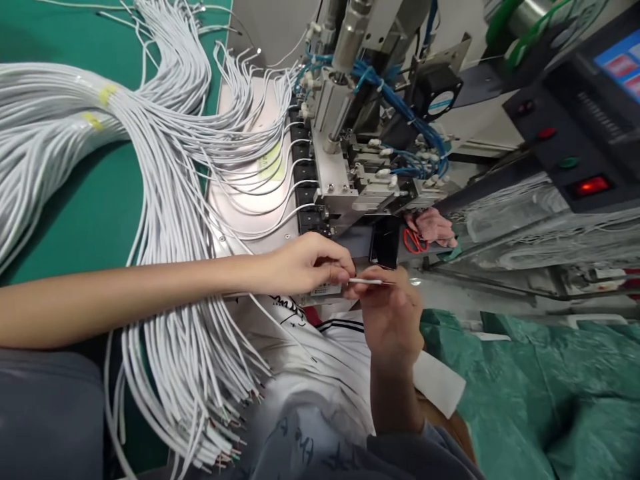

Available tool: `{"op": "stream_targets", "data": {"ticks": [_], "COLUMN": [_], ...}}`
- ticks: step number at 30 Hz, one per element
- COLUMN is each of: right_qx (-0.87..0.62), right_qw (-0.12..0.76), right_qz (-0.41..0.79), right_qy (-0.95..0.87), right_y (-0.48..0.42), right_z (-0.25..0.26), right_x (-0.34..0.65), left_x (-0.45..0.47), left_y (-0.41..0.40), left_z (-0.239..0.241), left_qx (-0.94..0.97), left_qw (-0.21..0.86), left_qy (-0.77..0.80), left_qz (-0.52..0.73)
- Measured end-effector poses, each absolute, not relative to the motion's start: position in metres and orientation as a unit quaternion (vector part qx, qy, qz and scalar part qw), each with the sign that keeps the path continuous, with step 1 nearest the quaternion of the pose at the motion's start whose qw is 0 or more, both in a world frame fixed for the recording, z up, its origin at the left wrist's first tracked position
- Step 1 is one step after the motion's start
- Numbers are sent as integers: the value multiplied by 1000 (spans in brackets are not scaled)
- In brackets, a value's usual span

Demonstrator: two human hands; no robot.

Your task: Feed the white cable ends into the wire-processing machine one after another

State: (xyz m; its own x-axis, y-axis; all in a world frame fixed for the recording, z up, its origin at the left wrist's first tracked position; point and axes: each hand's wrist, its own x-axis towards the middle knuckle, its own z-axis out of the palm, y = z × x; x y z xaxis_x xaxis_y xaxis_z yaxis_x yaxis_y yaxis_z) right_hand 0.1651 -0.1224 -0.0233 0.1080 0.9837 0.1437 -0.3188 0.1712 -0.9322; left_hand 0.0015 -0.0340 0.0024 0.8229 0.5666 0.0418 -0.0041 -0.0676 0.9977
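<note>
My left hand [320, 263] reaches in from the left and pinches a white cable [367, 281] between thumb and fingertips, near its end. Close beside it, my right hand [393, 313] has its fingers closed around the thin wires at the tip of this same cable. The exact grip of the right fingertips is a little blurred. Under my left forearm spreads a large bundle of white cables [165, 200], with stripped coloured wire ends at the bottom. Just beyond the hands, several single cables run into a row of black clamps [306, 175] on the machine.
A machine with metal cylinders [345, 40] and blue air hoses [400, 107] stands ahead. Red-handled scissors [415, 241], a pink cloth [435, 227] and a dark phone-like object [385, 241] lie on its ledge. A control box [575, 120] is at right, green sheeting [540, 387] below.
</note>
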Motion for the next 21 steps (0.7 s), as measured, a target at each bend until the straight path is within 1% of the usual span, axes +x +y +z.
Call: {"op": "stream_targets", "data": {"ticks": [3,5,8,12,16,18,21], "right_qx": [-370,-372,-371,-364,-376,-387,-431], "right_qw": [640,643,633,585,555,558,584], "right_qz": [537,536,552,612,629,608,503], "right_qy": [-406,-402,-396,-389,-393,-410,-469], "right_y": [-121,-121,-118,-113,-108,-107,-106], "right_z": [-17,-15,-14,-13,-15,-19,-24], "right_x": [163,162,162,170,178,177,174], "left_x": [1,2,2,1,0,0,0], "left_y": [-37,-38,-40,-40,-39,-39,-40], "left_z": [1,1,2,3,2,1,0], "left_qx": [729,733,716,709,715,717,731], "left_qw": [602,589,604,617,616,616,594], "left_qy": [211,216,229,214,209,213,218], "left_qz": [248,261,265,266,256,247,256]}}
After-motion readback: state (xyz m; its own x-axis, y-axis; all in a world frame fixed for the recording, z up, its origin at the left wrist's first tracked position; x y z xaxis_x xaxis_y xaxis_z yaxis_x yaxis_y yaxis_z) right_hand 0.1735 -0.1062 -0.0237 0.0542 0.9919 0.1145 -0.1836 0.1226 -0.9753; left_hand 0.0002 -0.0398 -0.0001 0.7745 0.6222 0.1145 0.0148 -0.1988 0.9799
